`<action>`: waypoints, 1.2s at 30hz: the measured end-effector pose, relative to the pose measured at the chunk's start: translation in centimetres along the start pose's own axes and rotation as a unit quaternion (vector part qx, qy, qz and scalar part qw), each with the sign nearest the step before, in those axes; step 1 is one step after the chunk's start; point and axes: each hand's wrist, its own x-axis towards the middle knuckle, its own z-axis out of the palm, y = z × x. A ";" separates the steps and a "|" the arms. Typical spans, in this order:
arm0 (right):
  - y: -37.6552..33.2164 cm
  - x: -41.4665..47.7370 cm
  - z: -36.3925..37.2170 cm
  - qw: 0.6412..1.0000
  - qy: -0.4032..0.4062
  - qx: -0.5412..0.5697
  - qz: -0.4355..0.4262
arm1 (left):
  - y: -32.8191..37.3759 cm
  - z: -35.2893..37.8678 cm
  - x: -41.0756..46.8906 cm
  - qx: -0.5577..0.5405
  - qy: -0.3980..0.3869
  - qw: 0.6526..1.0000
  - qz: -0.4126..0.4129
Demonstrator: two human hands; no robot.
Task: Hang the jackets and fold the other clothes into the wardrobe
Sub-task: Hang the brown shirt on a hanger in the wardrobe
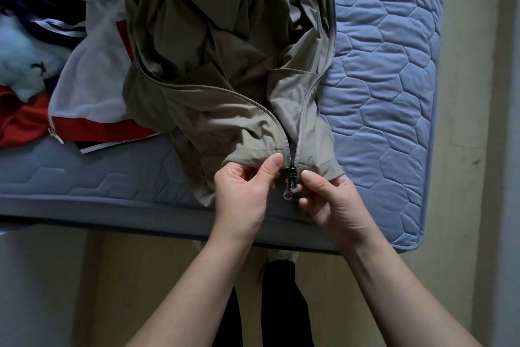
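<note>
Pinching jacket (213, 71) hem, L hand (242, 189), R hand (332, 203)

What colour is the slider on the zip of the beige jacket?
Black: the slider on the jacket; clearest in the head view.

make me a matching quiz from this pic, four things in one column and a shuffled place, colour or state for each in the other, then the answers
1 beige jacket
2 zipper slider
3 red and white garment
4 mattress

a blue, quilted, beneath everything else
b black, between the left hand and the right hand
c front unzipped, hem pinched by both hands
d lying left of the beige jacket

Pairs: 1-c, 2-b, 3-d, 4-a
</note>
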 end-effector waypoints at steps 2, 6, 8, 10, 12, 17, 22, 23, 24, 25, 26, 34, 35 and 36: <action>-0.1 0.1 0.0 1.000 0.000 0.001 -0.004 | -0.1 -0.1 0.2 0.004 -0.007 1.000 0.007; -0.2 0.2 0.2 1.000 0.013 0.018 -0.020 | -0.3 0.0 0.5 0.017 -0.011 1.000 0.013; -0.1 0.2 0.5 0.999 0.026 0.032 -0.031 | -0.4 0.0 0.6 0.040 -0.021 0.999 0.020; -0.2 0.3 0.8 0.997 0.049 0.043 -0.043 | -0.6 -0.2 0.6 0.087 -0.036 0.995 0.037; -0.2 0.3 1.0 0.995 0.072 0.047 -0.049 | -0.8 -0.4 0.7 0.138 -0.051 0.988 0.045; 0.2 0.3 1.2 0.991 0.107 0.052 -0.056 | -1.4 -1.2 1.3 0.249 -0.101 0.962 0.050; 1.4 0.2 0.9 0.990 0.139 0.013 -0.005 | -1.8 -2.0 1.1 0.285 -0.131 0.949 0.020; 1.4 0.1 0.7 0.990 0.137 -0.022 0.016 | -2.0 -2.3 1.2 0.274 -0.130 0.953 -0.006; 1.3 0.0 0.6 0.988 0.135 -0.070 0.039 | -2.1 -2.5 1.2 0.270 -0.129 0.954 -0.025; 1.1 -0.2 0.3 0.981 0.134 -0.127 0.061 | -2.2 -2.8 1.3 0.274 -0.127 0.953 -0.035; 0.8 -0.3 0.2 0.970 0.131 -0.186 0.081 | -2.3 -3.0 1.3 0.283 -0.128 0.950 -0.038; -1.4 -1.3 2.1 0.865 0.068 -0.483 0.116 | -2.4 -3.8 1.6 0.345 -0.136 0.929 0.016; -1.4 -1.4 2.4 0.841 0.064 -0.529 0.090 | -2.4 -3.7 1.6 0.346 -0.139 0.928 0.022; -1.3 -1.5 2.7 0.815 0.061 -0.573 0.062 | -2.4 -3.7 1.7 0.344 -0.143 0.928 0.023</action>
